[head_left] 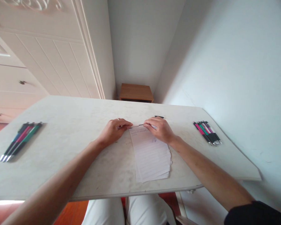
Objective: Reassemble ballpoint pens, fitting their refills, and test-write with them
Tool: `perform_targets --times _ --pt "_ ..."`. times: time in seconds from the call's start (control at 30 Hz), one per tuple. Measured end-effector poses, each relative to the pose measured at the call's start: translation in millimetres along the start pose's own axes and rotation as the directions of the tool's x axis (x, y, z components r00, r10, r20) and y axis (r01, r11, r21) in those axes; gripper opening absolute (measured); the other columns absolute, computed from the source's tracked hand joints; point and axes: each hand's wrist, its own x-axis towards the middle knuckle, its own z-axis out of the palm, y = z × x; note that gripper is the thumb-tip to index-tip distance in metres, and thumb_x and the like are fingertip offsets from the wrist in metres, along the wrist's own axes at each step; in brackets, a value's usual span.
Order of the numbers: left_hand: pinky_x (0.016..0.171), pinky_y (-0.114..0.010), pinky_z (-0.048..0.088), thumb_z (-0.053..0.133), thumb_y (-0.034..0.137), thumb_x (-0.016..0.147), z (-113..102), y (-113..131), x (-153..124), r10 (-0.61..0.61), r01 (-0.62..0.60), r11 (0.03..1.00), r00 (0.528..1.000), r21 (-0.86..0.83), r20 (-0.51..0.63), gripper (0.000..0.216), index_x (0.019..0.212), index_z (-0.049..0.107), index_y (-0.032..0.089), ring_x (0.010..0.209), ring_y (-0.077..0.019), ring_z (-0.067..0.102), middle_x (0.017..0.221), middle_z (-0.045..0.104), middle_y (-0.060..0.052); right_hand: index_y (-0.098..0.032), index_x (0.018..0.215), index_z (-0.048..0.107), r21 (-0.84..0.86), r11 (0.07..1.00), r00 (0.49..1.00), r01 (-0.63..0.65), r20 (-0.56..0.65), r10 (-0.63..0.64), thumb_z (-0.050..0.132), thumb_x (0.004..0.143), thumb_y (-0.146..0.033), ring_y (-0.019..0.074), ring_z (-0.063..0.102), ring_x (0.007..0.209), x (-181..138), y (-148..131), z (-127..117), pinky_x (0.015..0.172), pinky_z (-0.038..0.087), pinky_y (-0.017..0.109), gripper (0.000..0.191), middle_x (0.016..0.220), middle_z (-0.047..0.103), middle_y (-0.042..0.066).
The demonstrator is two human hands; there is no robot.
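Between my two hands, above the top edge of the paper, stretches a thin pen refill (136, 126), pale in the middle with dark parts toward the ends. My left hand (113, 130) pinches its left end between thumb and fingers. The other end is pinched by my right hand (159, 128), whose fingers hide its tip. Just beyond the right hand lies a small black pen part (159, 117), partly covered by the knuckles. Torn sheets of lined paper (152, 161) with some handwriting at the top lie below the hands.
Several coloured pens (22, 140) lie side by side at the left of the white table (84, 175). Another group of pens (207, 132) lies at the right, near the wall (248, 78). Beyond the far edge stands a small wooden cabinet (136, 91); white furniture (49, 68) rises at left.
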Motion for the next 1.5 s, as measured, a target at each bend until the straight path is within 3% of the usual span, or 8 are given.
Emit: perform_targets --times 1.03,1.5 --pt "0.082 -0.029 0.053 0.058 0.028 0.084 -0.9 2.7 -2.7 -0.009 0.01 1.0 0.999 0.022 -0.053 0.02 0.087 0.075 0.019 0.083 -0.0185 0.068 0.088 0.075 -0.004 -0.018 0.077 0.068 0.197 0.97 0.988 -0.142 -0.032 0.151 0.062 0.088 -0.024 0.016 0.065 0.07 -1.0 -11.0 5.0 0.069 0.047 0.026 0.014 0.076 0.072 0.004" --pt "0.086 -0.032 0.052 0.057 0.034 0.084 -2.5 -0.8 2.1 -0.098 0.1 0.991 0.995 0.093 -0.03 0.023 0.091 0.075 0.021 0.088 -0.0215 0.068 0.093 0.075 -0.005 -0.019 0.079 0.068 0.156 0.976 0.987 -0.154 -0.025 0.16 0.062 0.088 -0.021 0.0153 0.063 0.071 0.6 -6.9 9.2 0.07 0.046 0.027 0.011 0.076 0.069 0.003"
